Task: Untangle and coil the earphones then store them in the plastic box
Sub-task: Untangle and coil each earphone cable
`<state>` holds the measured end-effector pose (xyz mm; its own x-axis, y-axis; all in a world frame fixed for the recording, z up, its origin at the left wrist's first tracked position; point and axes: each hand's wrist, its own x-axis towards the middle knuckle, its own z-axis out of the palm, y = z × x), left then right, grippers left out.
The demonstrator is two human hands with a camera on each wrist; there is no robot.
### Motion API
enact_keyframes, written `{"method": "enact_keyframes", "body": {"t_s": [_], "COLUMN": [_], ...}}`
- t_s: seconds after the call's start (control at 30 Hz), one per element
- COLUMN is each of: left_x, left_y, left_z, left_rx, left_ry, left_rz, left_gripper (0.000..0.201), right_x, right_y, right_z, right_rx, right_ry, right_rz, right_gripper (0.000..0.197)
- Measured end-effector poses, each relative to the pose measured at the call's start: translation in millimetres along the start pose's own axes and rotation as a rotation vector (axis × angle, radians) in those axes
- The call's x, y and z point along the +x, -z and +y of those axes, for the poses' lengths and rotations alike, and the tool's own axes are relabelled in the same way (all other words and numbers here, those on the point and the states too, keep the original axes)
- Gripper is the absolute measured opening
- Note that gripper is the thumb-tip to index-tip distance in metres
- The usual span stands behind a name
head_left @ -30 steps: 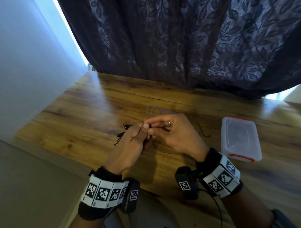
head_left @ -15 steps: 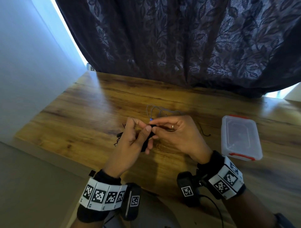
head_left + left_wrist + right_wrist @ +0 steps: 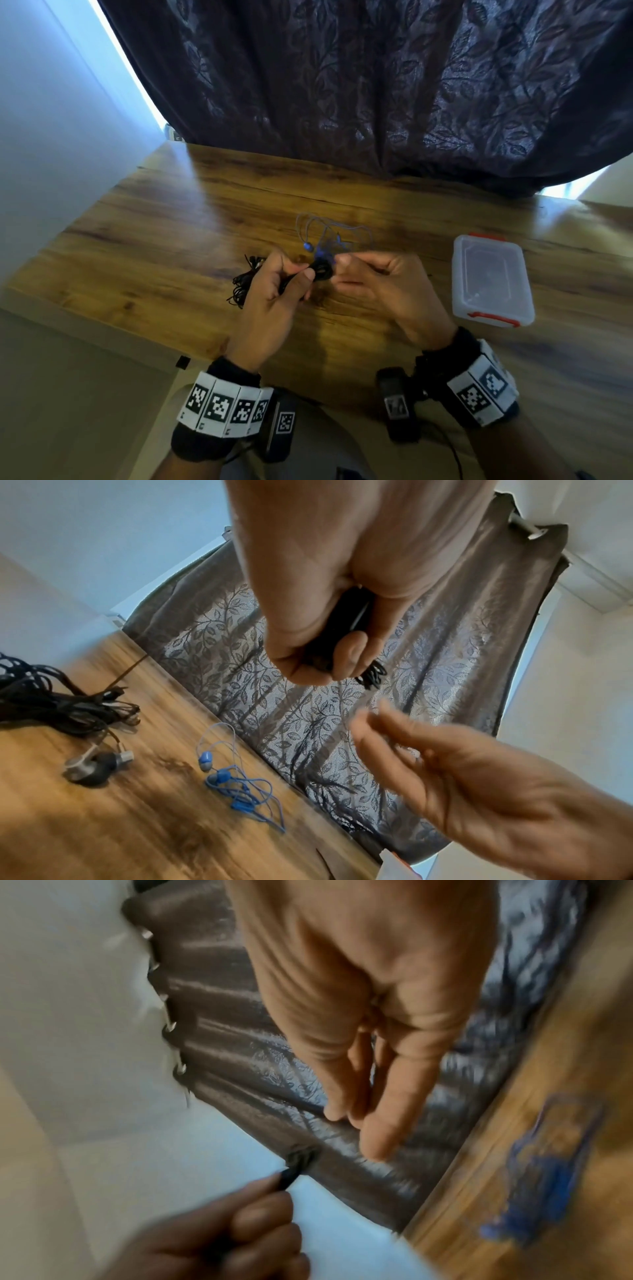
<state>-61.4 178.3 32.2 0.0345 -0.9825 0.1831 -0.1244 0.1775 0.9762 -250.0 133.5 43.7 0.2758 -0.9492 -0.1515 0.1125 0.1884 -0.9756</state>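
Observation:
My left hand (image 3: 298, 275) grips a small coiled black earphone bundle (image 3: 320, 270) above the wooden table (image 3: 171, 240). The left wrist view shows the bundle (image 3: 346, 631) clamped between thumb and curled fingers, one end sticking out. My right hand (image 3: 346, 272) hovers just right of the bundle with fingers loosely extended, holding nothing; its straight fingers (image 3: 377, 1110) show in the right wrist view. A clear plastic box (image 3: 489, 277) with red clips and its lid on stands to the right.
A tangled blue earphone set (image 3: 322, 240) lies on the table beyond my hands. A tangled black cable pile (image 3: 243, 284) with silver earbuds (image 3: 95, 761) lies to the left. A dark patterned curtain (image 3: 376, 85) hangs behind the table.
My right hand has let go of the black bundle and drawn a little to the right. The left hand keeps hold of the bundle.

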Motion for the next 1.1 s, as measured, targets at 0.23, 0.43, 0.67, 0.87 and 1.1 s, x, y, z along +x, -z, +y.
{"method": "enact_keyframes", "body": {"t_s": [0.23, 0.43, 0.67, 0.87, 1.1], "left_x": [-3, -3, -2, -1, -2], "left_y": [6, 9, 14, 16, 14], "left_z": [-5, -3, 5, 9, 12], "left_rx": [-0.030, -0.034, -0.092, -0.112, -0.121], "left_ry": [0.042, 0.072, 0.059, 0.084, 0.068], "left_rz": [0.044, 0.074, 0.081, 0.114, 0.102], "left_gripper": [0.020, 0.018, 0.017, 0.020, 0.021], "right_x": [33, 44, 43, 39, 44], "right_y": [72, 67, 60, 56, 46], "right_z": [37, 49, 45, 45, 42], "right_rx": [-1.109, -1.241, -1.361, -1.398, -1.491], "right_ry": [-0.151, -0.148, -0.172, -0.154, -0.145], "right_rz": [0.283, 0.243, 0.190, 0.162, 0.018], "right_gripper": [0.025, 0.023, 0.016, 0.014, 0.012]}}
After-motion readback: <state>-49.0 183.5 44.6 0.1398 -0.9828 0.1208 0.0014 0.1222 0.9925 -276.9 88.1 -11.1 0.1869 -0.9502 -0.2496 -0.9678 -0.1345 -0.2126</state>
